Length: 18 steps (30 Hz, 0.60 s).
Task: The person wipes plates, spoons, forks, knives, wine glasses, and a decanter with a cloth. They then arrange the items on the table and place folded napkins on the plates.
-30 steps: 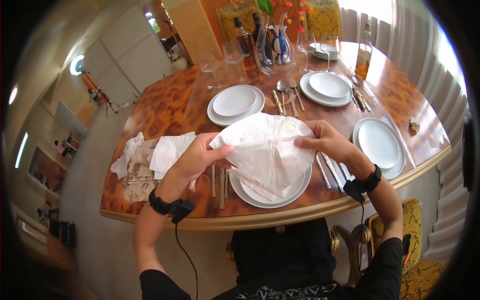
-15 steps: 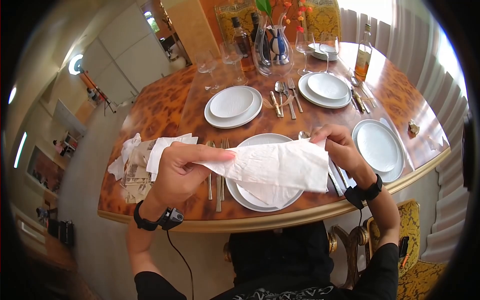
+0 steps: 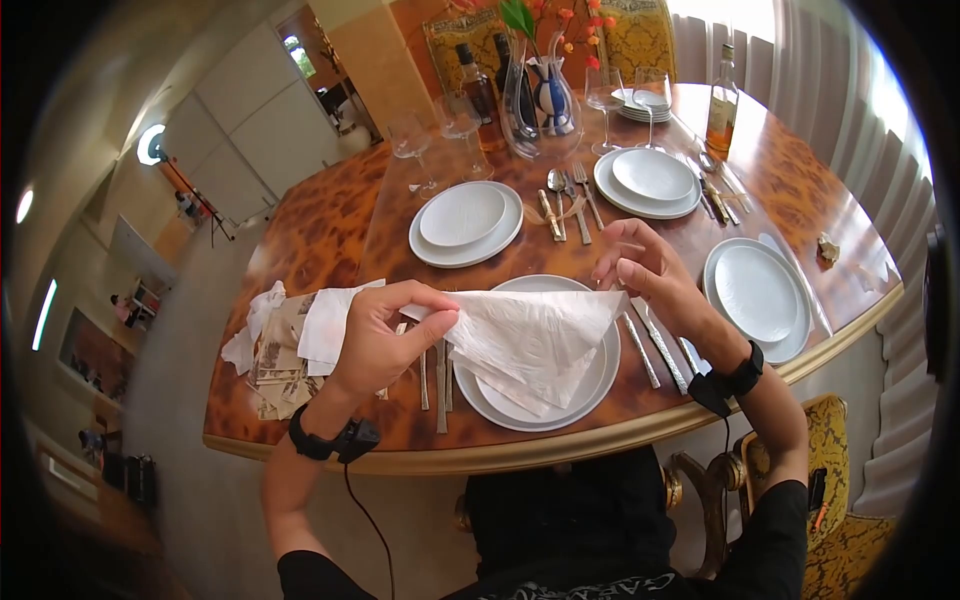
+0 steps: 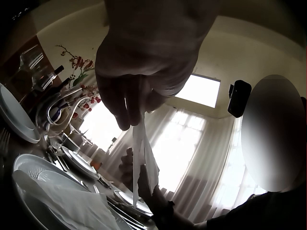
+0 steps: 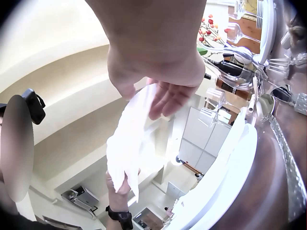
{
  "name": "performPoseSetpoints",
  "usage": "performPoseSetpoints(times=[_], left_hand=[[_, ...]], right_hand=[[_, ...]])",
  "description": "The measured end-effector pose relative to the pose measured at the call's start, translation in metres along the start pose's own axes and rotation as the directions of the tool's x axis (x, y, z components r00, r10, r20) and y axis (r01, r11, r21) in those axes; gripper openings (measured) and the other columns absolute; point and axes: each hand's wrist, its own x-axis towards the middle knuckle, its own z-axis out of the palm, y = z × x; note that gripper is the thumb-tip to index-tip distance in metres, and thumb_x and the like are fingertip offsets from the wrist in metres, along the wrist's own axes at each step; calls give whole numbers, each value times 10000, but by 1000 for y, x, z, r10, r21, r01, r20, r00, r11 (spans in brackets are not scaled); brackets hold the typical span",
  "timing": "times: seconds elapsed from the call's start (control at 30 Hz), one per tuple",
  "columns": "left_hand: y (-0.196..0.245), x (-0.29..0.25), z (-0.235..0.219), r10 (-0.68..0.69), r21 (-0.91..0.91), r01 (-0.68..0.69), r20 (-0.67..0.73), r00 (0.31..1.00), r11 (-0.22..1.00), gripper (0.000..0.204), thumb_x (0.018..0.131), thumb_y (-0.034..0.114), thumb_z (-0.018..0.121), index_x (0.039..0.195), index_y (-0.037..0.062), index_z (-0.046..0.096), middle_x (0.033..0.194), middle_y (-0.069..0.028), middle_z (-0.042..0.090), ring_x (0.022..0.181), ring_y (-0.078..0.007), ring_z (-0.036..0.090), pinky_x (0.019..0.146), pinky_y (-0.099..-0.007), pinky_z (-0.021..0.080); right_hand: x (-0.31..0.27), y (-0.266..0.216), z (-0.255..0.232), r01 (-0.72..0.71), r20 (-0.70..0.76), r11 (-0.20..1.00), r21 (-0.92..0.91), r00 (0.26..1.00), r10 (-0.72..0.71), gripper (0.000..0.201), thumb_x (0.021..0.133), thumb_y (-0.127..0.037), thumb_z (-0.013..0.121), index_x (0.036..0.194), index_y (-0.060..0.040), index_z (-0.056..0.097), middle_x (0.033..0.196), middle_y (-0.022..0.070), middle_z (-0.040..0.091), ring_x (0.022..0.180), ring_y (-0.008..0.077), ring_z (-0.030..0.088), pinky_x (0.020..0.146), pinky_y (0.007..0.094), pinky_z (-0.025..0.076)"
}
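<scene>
A thin white paper napkin (image 3: 535,340), folded to a triangle, hangs point down over the nearest white plates (image 3: 603,385). My left hand (image 3: 390,335) pinches its left corner between thumb and fingers. At the right corner is my right hand (image 3: 650,275), its fingers apart and the corner just below the thumb. Seen from the right wrist, the napkin (image 5: 130,132) runs up between thumb and relaxed fingers. In the left wrist view the napkin (image 4: 146,158) is nearly edge-on, and more white paper (image 4: 67,203) lies over the plate.
Knives and forks (image 3: 441,390) flank the plates. Crumpled napkins and printed papers (image 3: 280,365) lie at the left. Other plate settings (image 3: 465,215), wine glasses (image 3: 410,140), a glass vase (image 3: 540,110) and bottles (image 3: 722,105) stand farther back. The gold table edge (image 3: 480,460) runs close before me.
The napkin was a broad rounded sheet, then a folded band, and now hangs as a triangle. My right hand's fingers, pinching its edge half a second ago, have spread apart.
</scene>
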Motion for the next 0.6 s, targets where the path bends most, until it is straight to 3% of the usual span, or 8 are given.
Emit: performPoseSetpoints(times=[0.07,0.1,0.17,0.2,0.23,0.33,0.47,0.6], left_hand=[[0,1,3,-76,-60,73,-45,996,996,104,856,15,704,956,-14,691,895,-47,693,822,-81,628,735,-233,506],[-2,1,4,-78,-60,76,-43,996,995,104,856,15,704,956,-14,691,895,-47,693,822,-81,628,735,-233,506],[-5,1,4,-91,-96,86,-49,995,992,97,848,0,701,944,-10,691,891,-48,693,814,-80,630,734,-225,505],[-6,2,3,-94,-96,89,-48,994,991,97,848,0,701,944,-10,691,891,-48,693,814,-80,630,734,-225,505],[-8,3,0,-84,-76,82,-23,996,994,102,841,-6,703,941,-11,689,894,-50,694,820,-82,631,738,-226,504],[-4,6,-6,-52,-50,53,39,998,997,106,823,-28,702,927,-11,689,901,-61,696,835,-98,638,750,-237,502],[2,17,-15,48,-145,-16,221,974,989,134,778,-78,695,884,3,700,908,-100,701,860,-156,652,776,-275,497],[12,25,-15,172,-157,-132,281,944,979,161,753,-108,672,861,11,683,916,-210,687,873,-263,651,741,-334,519]], right_hand=[[3,-6,0,-149,110,984,-99,981,159,423,910,-336,679,1182,-53,522,1013,37,647,918,111,599,759,263,472],[4,-5,1,-151,108,984,-97,981,161,423,910,-336,679,1182,-53,522,1013,37,647,918,111,599,759,263,472],[6,-3,3,-226,271,953,-201,922,275,492,914,-379,665,1236,-36,519,1074,63,645,950,118,580,783,264,465],[8,3,2,-242,315,941,-237,897,310,558,925,-423,636,1289,-18,515,1178,109,623,1085,165,564,894,310,461],[10,7,2,-244,315,941,-234,896,311,558,925,-423,636,1289,-18,515,1178,109,623,1085,165,564,894,310,461],[18,7,9,-116,406,948,-297,883,235,630,950,-478,559,1349,6,496,1355,171,528,1289,253,472,1075,404,361],[32,1,24,-87,499,989,-120,856,136,654,952,-487,546,1371,9,474,1360,176,523,1283,249,475,1069,403,365],[40,5,43,-201,723,978,62,684,95,621,927,-415,619,1351,17,483,1251,149,594,1172,191,548,1001,341,424]])
